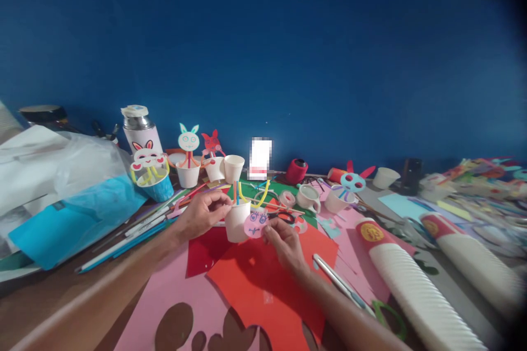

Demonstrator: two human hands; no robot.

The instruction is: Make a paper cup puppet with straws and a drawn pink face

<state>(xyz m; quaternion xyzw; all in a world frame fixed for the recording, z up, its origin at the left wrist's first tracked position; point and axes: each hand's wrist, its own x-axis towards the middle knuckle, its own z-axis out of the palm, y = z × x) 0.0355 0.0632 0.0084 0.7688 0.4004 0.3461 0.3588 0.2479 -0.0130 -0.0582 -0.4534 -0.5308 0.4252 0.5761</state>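
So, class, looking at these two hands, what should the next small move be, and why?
Probably raise the pink paper face to the stems standing in the white cup. The right hand holds the face low by the cup's side, the left hand is at the rim, and a rabbit face behind stands above another cup.

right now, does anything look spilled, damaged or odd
No spill shows. The pink sheet nearest the camera looks odd: large rounded holes expose brown surface beneath, though they seem cut rather than torn.
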